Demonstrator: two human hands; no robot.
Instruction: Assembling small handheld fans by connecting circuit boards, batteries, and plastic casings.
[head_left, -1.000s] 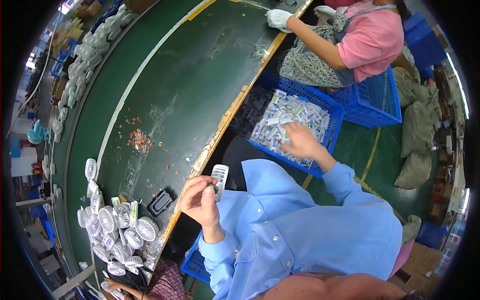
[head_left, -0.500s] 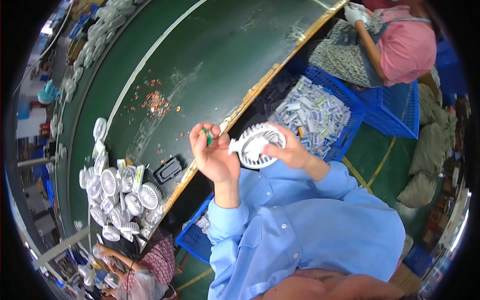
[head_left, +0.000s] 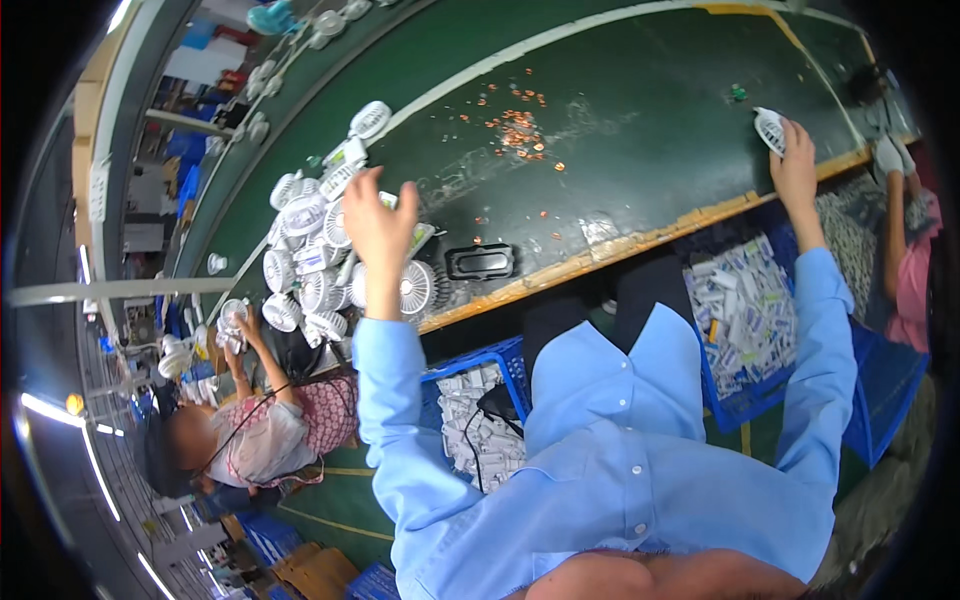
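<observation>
My left hand is stretched out over a pile of round white fan heads at the near edge of the green belt. A small white and green part sits between its thumb and fingers. My right hand reaches far to the right and grips a white round fan grille, which rests on the belt. Both arms are in light blue sleeves.
A black rectangular tray lies by the belt's wooden edge. Small orange bits are scattered mid-belt. Blue crates of white parts stand below. One person holds a fan at lower left; a white-gloved hand works at the right.
My hands were together in front of me with the grille in the right. Now they are spread wide: the left to the fan pile, the right carrying the grille to the belt's right.
</observation>
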